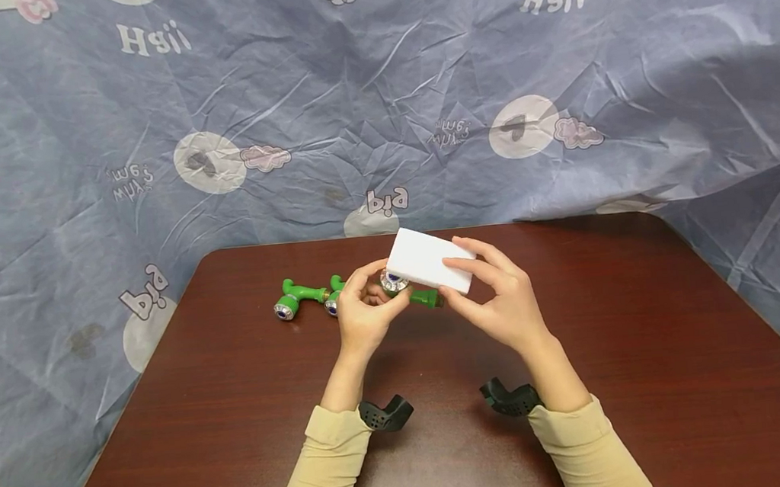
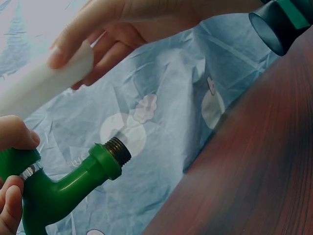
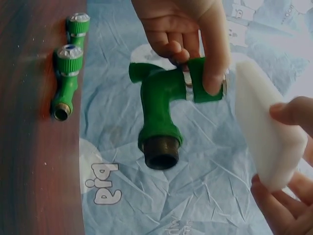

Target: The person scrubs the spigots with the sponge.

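Held up over the table, a green faucet (image 3: 161, 105) with a threaded brass end is gripped at its ribbed knob by my left hand (image 1: 363, 314), thumb and fingers round it. My right hand (image 1: 504, 296) holds a white sponge block (image 1: 429, 259) by its right end, thumb below and fingers above. In the head view the sponge overlaps the faucet's knob and hides part of it. The right wrist view shows the sponge's flat face turned toward the silver knob cap, close beside it.
Two more green faucets, one at the left (image 1: 298, 296) and one (image 1: 334, 294) partly behind my left hand, lie on the dark red-brown table (image 1: 239, 423). A blue printed cloth (image 1: 324, 111) hangs behind the table. Black bands (image 1: 386, 413) sit on both wrists.
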A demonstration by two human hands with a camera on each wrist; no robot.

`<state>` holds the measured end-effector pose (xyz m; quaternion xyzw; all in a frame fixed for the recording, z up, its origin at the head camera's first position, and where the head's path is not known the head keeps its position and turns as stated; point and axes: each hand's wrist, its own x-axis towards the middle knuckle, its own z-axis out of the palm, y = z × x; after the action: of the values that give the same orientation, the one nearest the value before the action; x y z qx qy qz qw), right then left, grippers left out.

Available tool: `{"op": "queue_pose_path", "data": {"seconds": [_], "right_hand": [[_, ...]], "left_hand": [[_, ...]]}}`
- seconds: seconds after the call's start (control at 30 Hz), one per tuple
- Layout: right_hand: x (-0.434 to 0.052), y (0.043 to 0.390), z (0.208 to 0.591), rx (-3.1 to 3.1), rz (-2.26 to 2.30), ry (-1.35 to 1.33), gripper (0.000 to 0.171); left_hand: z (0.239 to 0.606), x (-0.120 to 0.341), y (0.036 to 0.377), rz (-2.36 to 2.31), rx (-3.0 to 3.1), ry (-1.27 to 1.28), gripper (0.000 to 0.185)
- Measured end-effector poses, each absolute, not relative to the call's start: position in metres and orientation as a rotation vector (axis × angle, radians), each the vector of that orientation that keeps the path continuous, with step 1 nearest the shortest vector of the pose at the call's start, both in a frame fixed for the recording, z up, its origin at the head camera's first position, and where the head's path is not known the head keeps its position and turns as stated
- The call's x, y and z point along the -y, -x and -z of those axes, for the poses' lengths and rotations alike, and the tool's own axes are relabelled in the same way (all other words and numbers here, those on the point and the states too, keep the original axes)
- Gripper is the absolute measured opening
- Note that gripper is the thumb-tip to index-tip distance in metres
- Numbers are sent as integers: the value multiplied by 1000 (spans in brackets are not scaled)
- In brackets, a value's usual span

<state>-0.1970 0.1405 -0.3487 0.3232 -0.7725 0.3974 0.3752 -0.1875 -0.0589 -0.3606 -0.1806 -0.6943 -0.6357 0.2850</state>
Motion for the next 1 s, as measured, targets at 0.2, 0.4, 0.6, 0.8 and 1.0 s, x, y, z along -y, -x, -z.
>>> {"op": "queue_pose_path", "data": {"seconds": [0.2, 0.4, 0.6, 0.8, 1.0], "right_hand": [[-139, 197, 351, 2055, -960, -801, 32], [-143, 198, 350, 2012, -945, -688, 31], [-142, 198, 348, 1995, -963, -719, 31], [-140, 198, 348, 1950, -982, -738, 32], [-141, 197, 349, 1939, -993, -741, 33]], "left_hand": [[361, 59, 187, 1691, 1853, 503, 45], [355, 58, 184, 1708, 1837, 501, 44], [356, 59, 185, 1734, 1810, 494, 36], [356, 60, 185, 1831, 1820, 485, 35], [359, 60, 187, 1944, 1814, 540, 38]]}}
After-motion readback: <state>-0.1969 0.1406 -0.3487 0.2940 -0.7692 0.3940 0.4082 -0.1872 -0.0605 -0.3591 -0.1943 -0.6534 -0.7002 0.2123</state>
